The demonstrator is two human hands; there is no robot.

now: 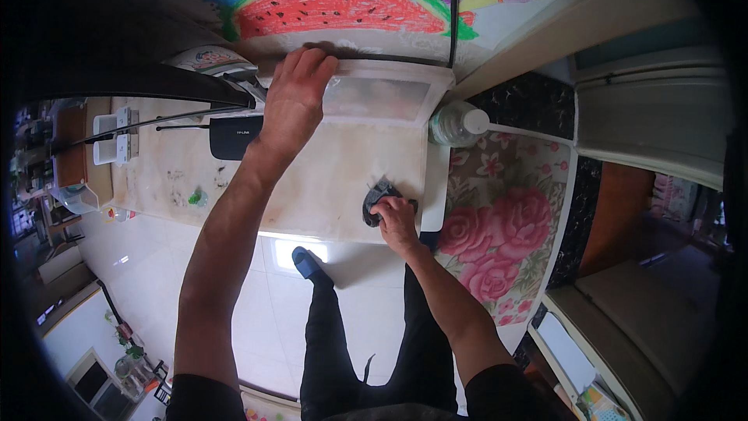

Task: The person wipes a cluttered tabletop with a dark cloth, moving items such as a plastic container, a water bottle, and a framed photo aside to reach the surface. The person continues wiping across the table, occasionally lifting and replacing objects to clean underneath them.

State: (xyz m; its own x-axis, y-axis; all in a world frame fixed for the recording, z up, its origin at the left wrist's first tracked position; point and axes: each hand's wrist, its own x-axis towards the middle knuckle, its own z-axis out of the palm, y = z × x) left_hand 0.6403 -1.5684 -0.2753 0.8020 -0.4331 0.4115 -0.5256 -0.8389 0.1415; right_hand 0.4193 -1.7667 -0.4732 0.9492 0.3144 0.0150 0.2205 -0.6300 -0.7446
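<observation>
My left hand (299,90) reaches to the back of the pale cabinet top (345,169). Its fingers curl over the upper edge of a white storage box (374,99) with a see-through front panel. Through that panel the contents look blurred. Near the cabinet's right front corner, my right hand (399,222) grips a bunched dark grey cloth (378,202), which lies against the surface. Beside my left forearm sits a black TP-Link router (234,137), partly covered by the arm.
A clear plastic bottle (454,124) with a white cap stands right of the box. Further left are white plug-in devices (117,134) and a small green item (197,197). A black television-like edge (134,85) juts in from the left. A floral mat (502,228) lies at right.
</observation>
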